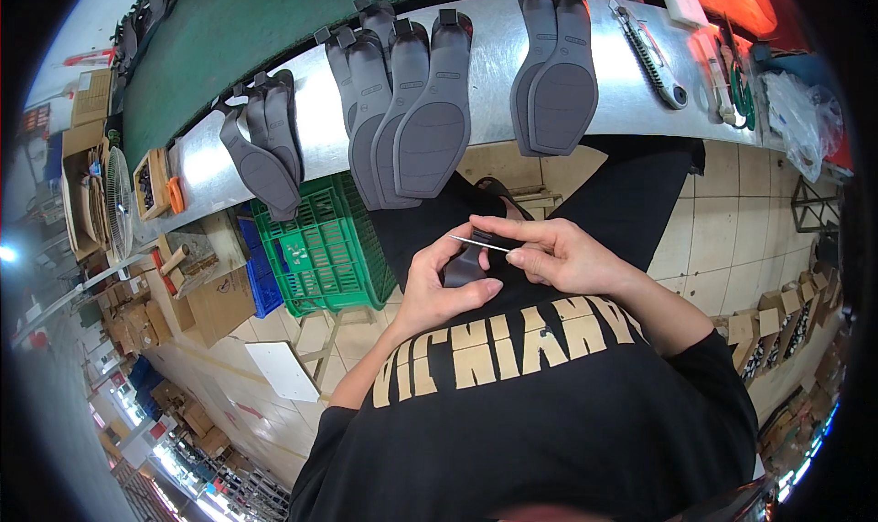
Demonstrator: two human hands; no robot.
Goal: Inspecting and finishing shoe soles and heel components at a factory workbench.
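My left hand [439, 289] is closed around a dark, smooth piece [465, 268], held in front of my lap. It resembles part of a shoe sole, but my fingers hide most of it. In my right hand [572, 255], a thin metal blade-like strip [482, 244] is pinched between thumb and fingers. The strip lies across the top of the dark piece, and the right index finger reaches over to the left fingertips. Beyond my hands, dark grey heeled shoe soles [434, 143] hang in groups over the edge of the metal bench [315, 101].
Two more soles [562, 101] lie right of centre. Farther right are a utility knife [654, 60], a white block [683, 6], green-handled scissors [739, 88] and a clear plastic bag [796, 115]. A green crate [320, 248] stands under the bench, left of my legs.
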